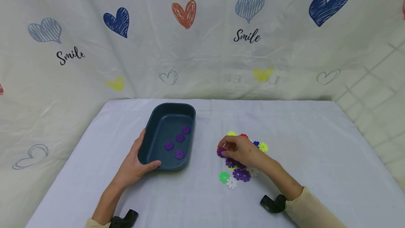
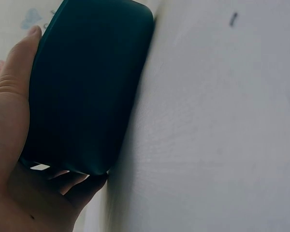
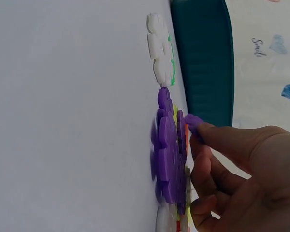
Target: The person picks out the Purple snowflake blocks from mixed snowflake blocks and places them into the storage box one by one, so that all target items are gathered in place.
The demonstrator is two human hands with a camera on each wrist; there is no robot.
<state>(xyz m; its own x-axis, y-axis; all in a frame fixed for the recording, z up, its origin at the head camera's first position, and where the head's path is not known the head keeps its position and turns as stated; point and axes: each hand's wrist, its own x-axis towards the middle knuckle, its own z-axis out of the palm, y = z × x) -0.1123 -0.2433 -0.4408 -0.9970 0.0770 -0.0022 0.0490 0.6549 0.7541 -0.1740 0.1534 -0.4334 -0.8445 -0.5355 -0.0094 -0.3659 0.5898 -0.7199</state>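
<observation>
My left hand (image 1: 136, 166) grips the near left corner of a dark teal tray (image 1: 172, 169), thumb over the near rim and fingers along the left side. The left wrist view shows the tray's outer wall (image 2: 87, 87) between thumb and fingers. Inside the tray, several purple flower-shaped discs (image 1: 169, 146) lie apart from each other. My right hand (image 1: 243, 149) pinches a purple flower-shaped disc (image 3: 194, 121) between thumb and fingers, just above a loose pile. More purple discs (image 1: 237, 174) lie in that pile under and near the hand, partly hidden by it.
Around the pile are a green disc (image 1: 224, 177), a white disc (image 1: 232, 183), a yellow disc (image 1: 263, 146) and a red disc (image 1: 243, 135). A white cloth (image 1: 316, 143) covers the table. Behind it hangs a curtain (image 1: 209, 52) printed with hearts.
</observation>
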